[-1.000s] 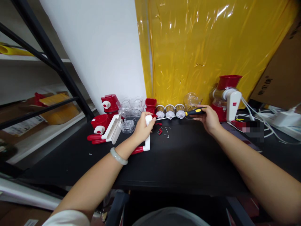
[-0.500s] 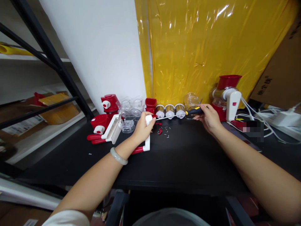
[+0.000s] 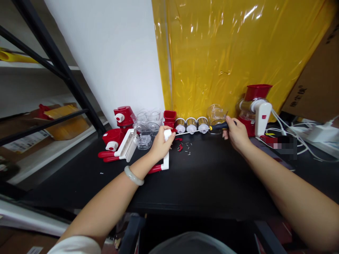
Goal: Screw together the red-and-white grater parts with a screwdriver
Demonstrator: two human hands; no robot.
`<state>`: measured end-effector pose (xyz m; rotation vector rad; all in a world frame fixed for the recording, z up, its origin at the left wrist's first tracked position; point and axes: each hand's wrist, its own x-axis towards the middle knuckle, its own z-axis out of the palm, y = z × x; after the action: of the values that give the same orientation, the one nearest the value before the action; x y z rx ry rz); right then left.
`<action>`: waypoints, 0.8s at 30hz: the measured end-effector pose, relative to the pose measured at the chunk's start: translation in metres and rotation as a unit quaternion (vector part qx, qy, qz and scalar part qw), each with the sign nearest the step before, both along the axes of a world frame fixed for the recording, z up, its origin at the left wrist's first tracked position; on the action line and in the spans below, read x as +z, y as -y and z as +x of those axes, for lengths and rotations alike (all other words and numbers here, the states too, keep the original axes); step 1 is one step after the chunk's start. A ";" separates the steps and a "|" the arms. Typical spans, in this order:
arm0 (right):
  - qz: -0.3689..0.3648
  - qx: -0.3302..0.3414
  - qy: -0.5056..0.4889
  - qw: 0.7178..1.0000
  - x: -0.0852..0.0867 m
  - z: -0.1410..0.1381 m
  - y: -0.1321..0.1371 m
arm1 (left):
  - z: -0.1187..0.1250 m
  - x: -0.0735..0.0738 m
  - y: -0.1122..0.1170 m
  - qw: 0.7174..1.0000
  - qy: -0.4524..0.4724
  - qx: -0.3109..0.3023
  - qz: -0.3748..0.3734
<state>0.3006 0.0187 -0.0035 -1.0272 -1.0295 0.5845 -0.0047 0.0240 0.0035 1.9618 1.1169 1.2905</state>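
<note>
My left hand (image 3: 159,145) is closed round the top of a white crank arm with a red handle (image 3: 164,160), which stands on the black table (image 3: 206,176). My right hand (image 3: 236,133) grips the black-and-yellow handle of a screwdriver (image 3: 201,129). The long shaft lies level and its tip meets the crank arm's top, beside my left fingers. Small screws and red bits (image 3: 184,146) lie loose on the table just below the shaft.
Along the back wall stand red and white grater parts (image 3: 120,135), clear cups (image 3: 147,123), a red cup (image 3: 169,118), three metal drums (image 3: 191,124), a clear jug (image 3: 215,113) and an assembled red-and-white grater (image 3: 255,109). Cables and a power strip (image 3: 315,135) lie right. A black rack (image 3: 50,67) stands left.
My right hand has turned on the screwdriver handle, its fingers shifting round the grip. The left hand and crank arm have stayed put.
</note>
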 end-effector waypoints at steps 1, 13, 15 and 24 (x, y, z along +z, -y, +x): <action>-0.001 0.000 0.004 1.000 0.000 0.000 0.000 | 0.000 0.000 0.000 1.000 -0.001 0.000 0.000; -0.038 0.086 -0.112 0.989 0.001 0.001 -0.002 | -0.002 -0.003 -0.003 1.000 -0.002 0.001 0.004; -0.009 0.098 -0.097 0.990 0.002 0.001 0.000 | -0.002 -0.004 -0.003 1.000 -0.003 0.000 0.006; 0.011 0.096 -0.116 0.988 0.003 -0.002 0.004 | -0.002 -0.005 -0.004 1.000 -0.002 -0.002 0.007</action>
<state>0.2985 0.0151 -0.0010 -0.8225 -0.9314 0.8291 -0.0063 0.0282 -0.0011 1.9768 1.1090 1.2948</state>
